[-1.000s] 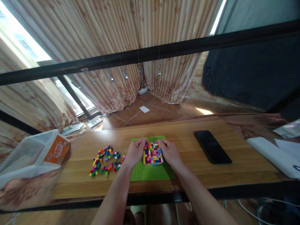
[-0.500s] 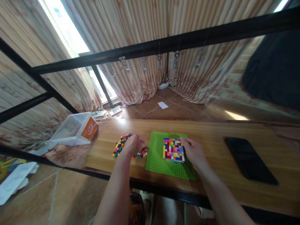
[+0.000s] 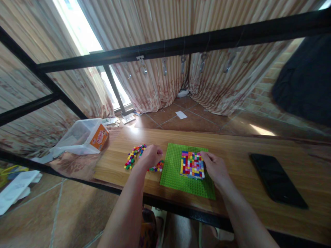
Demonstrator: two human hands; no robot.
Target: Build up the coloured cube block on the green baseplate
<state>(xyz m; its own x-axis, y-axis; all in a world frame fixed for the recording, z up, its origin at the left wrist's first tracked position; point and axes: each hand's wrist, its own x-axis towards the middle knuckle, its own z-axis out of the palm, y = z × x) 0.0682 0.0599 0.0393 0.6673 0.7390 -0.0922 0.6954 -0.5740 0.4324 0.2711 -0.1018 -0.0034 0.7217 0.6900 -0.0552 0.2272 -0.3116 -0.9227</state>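
Moved: your left hand [image 3: 150,157], from brick block [image 3: 192,165] to loose bricks [image 3: 131,159]; right hand [image 3: 215,168] at block's edge, both finger closures untellable, where uneven pressing might loosen pieces.

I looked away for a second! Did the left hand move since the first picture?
Yes, leftward. Judged against the green baseplate, the left hand has gone from the brick block to the loose bricks.

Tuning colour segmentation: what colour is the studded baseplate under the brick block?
Bright green baseplate; it shows best in the head view.
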